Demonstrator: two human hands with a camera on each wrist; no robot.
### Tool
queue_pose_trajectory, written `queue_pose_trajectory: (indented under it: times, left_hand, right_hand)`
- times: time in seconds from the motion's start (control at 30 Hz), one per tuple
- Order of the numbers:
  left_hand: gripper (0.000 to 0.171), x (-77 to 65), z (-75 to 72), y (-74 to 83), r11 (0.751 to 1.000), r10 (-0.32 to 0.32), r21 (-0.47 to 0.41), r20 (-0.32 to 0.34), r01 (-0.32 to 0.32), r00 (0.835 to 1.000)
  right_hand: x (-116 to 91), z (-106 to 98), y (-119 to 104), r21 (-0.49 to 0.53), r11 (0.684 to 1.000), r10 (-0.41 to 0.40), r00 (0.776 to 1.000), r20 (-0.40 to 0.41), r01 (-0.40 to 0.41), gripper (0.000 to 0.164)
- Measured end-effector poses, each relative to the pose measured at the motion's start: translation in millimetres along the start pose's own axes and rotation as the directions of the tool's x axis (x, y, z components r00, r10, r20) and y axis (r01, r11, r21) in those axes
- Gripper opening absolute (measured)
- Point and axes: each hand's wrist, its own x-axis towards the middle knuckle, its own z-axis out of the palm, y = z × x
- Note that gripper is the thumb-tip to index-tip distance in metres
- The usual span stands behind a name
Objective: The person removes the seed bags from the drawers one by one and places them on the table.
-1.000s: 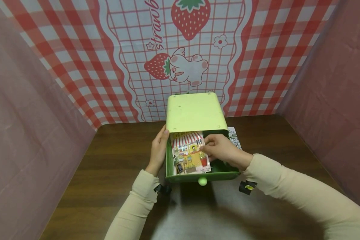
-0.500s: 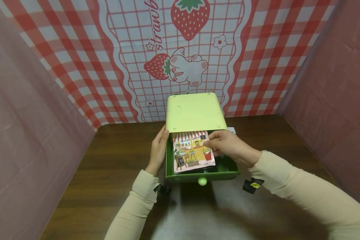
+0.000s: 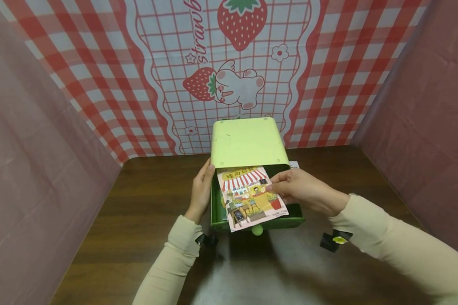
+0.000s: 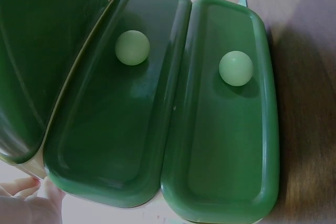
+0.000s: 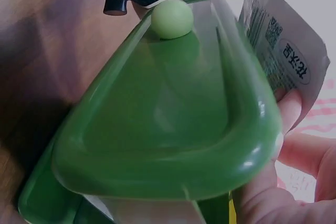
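A light-green cabinet (image 3: 248,142) with dark-green drawers stands on the table, its top drawer (image 3: 294,221) pulled out. My right hand (image 3: 305,189) pinches the right edge of a flat printed packet (image 3: 249,199) bearing a striped awning and café picture. The packet is tilted over the drawer, its lower edge overlapping the drawer front. In the right wrist view, the packet's grey back (image 5: 286,35) shows a barcode and print. Against the cabinet's left side rests my left hand (image 3: 201,186), thumb at the front edge; part of its fingers is hidden.
Two pushed-in drawers with round knobs, the middle drawer (image 4: 105,129) and the bottom drawer (image 4: 215,145), sit below the pulled-out one. A white printed piece (image 3: 294,164) lies right of the cabinet on the wooden table (image 3: 137,224). A strawberry-patterned cloth (image 3: 164,84) hangs behind.
My right hand has drawn the packet up out of the drawer and toward the front right, showing more of its top. My left hand and the cabinet have stayed put.
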Motion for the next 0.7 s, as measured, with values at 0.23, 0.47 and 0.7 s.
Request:
queue_pose_trajectory:
  times: [0.23, 0.47, 0.7]
  left_hand:
    - [0.048, 0.2, 0.4, -1.5, 1.0, 0.02, 0.011, -0.016, -0.02, 1.0]
    - [0.05, 1.0, 1.1, -3.3, 0.999, 0.032, 0.025, -0.032, -0.031, 0.999]
    - [0.051, 1.4, 0.9, -3.6, 0.999, 0.028, 0.027, -0.036, -0.027, 0.999]
  right_hand:
    - [-13, -3, -1, 0.002, 1.0, -0.001, 0.998, 0.056, 0.001, 0.042]
    - [-23, -8, -4, -0.011, 1.0, -0.025, 0.997, 0.076, 0.025, 0.037]
    - [-29, -13, -2, -0.026, 0.999, -0.019, 0.996, 0.085, 0.022, 0.033]
